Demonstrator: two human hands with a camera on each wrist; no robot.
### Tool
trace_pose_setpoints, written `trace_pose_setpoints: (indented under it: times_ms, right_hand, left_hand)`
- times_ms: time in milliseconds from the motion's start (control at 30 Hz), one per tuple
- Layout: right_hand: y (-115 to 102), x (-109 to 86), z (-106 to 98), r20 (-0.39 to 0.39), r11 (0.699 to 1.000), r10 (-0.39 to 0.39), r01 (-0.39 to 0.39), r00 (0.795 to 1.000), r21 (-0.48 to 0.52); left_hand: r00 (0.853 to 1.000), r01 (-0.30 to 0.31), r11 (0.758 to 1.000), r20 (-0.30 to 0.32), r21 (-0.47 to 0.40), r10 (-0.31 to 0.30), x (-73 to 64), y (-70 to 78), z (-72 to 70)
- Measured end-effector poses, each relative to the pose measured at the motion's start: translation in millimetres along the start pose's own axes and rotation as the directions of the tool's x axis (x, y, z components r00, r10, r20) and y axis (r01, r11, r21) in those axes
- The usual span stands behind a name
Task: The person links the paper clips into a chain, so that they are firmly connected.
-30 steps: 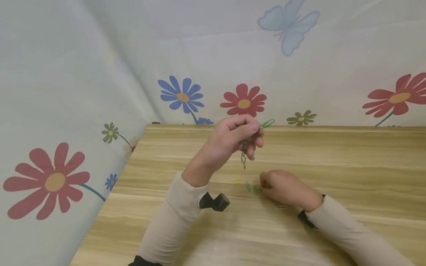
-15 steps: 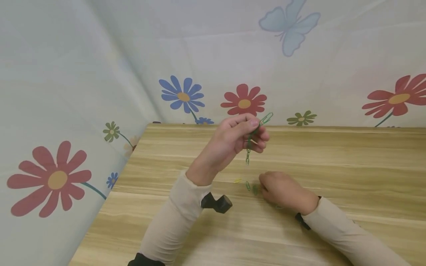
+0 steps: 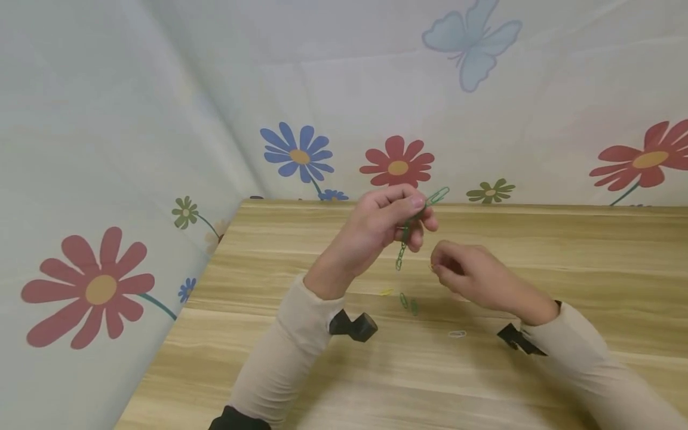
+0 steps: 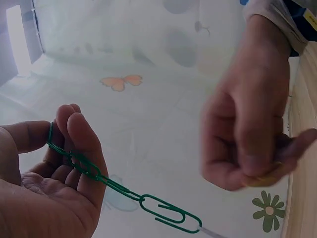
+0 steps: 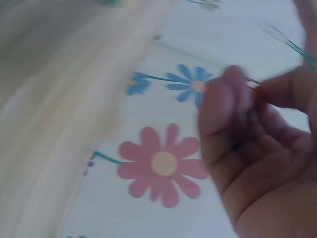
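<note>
Between thumb and index finger my left hand (image 3: 368, 233) pinches a chain of linked paper clips (image 4: 119, 187). One green paper clip (image 3: 438, 196) sticks up past the fingertips; the rest of the chain dangles below the hand. In the left wrist view the green links lead down to a whitish piece at the frame's lower edge. My right hand (image 3: 475, 278) is raised over the table, apart from the chain, and pinches a yellow paper clip (image 4: 262, 182), mostly covered by the fingers.
On the wooden table (image 3: 591, 263) lie a loose yellow paper clip (image 3: 386, 292), a green paper clip (image 3: 404, 300), another greenish clip (image 3: 414, 307) and a white paper clip (image 3: 457, 334). A flower-printed cloth (image 3: 333, 89) stands behind the table and along its left side.
My right hand has come up from the tabletop, gripping the yellow clip, and the white clip shows again. My left hand has stayed nearly in place, shifting slightly right with the chain.
</note>
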State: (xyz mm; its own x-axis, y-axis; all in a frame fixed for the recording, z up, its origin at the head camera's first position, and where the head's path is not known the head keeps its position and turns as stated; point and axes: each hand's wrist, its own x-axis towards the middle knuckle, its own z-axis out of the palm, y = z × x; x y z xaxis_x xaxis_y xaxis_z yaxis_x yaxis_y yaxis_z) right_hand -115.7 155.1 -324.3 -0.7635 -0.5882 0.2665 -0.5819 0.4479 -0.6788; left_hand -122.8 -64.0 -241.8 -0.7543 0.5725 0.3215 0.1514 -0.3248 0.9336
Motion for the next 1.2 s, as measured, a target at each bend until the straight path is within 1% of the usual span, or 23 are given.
trace_pose_setpoints:
  times_ms: [33, 100, 167, 267, 367, 400, 433, 467, 633, 733, 800, 933, 1133, 1200]
  right_hand:
    - [-4.0, -1.3, -5.0, -0.032, 0.998, -0.013, 0.015, 0.999, 0.054]
    - [-11.9, -4.6, -13.7, -0.106, 0.984, -0.039, 0.057, 0.994, 0.169]
    - [-19.8, -8.0, -20.6, -0.189, 0.960, -0.071, 0.118, 0.979, 0.255]
    - [-28.4, -12.0, -27.4, -0.311, 0.903, -0.127, 0.239, 0.942, 0.356]
    - [-33.7, -14.2, -30.9, -0.399, 0.849, -0.182, 0.348, 0.899, 0.397]
    - [-35.2, -14.7, -31.6, -0.421, 0.835, -0.201, 0.379, 0.885, 0.399]
    - [-36.8, -15.0, -32.1, -0.439, 0.827, -0.215, 0.402, 0.872, 0.393]
    - [-38.4, -15.5, -32.5, -0.457, 0.828, -0.228, 0.418, 0.860, 0.374]
    - [-44.5, -16.2, -32.3, -0.511, 0.867, -0.294, 0.450, 0.808, 0.212]
    - [-45.9, -16.0, -31.4, -0.522, 0.888, -0.340, 0.450, 0.782, 0.096]
    - [-46.7, -15.3, -30.5, -0.522, 0.893, -0.363, 0.448, 0.772, 0.040]
    - [-48.2, -14.3, -29.0, -0.515, 0.902, -0.386, 0.430, 0.765, -0.038]
    - [-48.7, -14.0, -27.5, -0.529, 0.896, -0.421, 0.428, 0.737, -0.118]
    - [-48.3, -13.4, -27.9, -0.518, 0.893, -0.438, 0.419, 0.734, -0.162]
  left_hand:
    - [1.000, 0.001, 1.000, -0.003, 0.020, -0.001, 0.2, 0.0, 0.4]
    - [1.000, 0.010, 0.998, -0.013, 0.062, -0.009, 0.3, -0.1, 1.3]
    - [1.000, 0.019, 0.995, -0.017, 0.098, -0.018, 0.2, -0.5, 2.3]
    - [0.999, 0.032, 0.990, -0.014, 0.137, -0.030, 0.0, -1.8, 3.6]
    - [1.000, 0.027, 0.984, 0.006, 0.174, -0.028, -0.1, -3.8, 4.2]
    - [1.000, 0.023, 0.982, 0.011, 0.187, -0.026, -0.2, -4.4, 4.4]
    - [0.999, 0.022, 0.980, 0.018, 0.200, -0.026, -0.4, -4.9, 4.7]
    - [0.999, 0.023, 0.977, 0.026, 0.212, -0.029, -0.7, -5.4, 4.9]
    - [0.996, 0.046, 0.968, 0.068, 0.246, -0.065, -2.5, -6.7, 7.2]
    - [0.994, 0.046, 0.965, 0.087, 0.259, -0.071, -2.7, -7.6, 8.4]
    - [0.993, 0.042, 0.963, 0.093, 0.265, -0.069, -3.2, -8.1, 8.7]
    - [0.993, 0.037, 0.962, 0.094, 0.270, -0.065, -3.8, -8.6, 9.1]
    - [0.995, 0.052, 0.957, 0.070, 0.284, -0.075, -2.9, -7.9, 9.3]
    - [0.995, 0.046, 0.958, 0.069, 0.282, -0.068, -2.1, -7.5, 9.6]
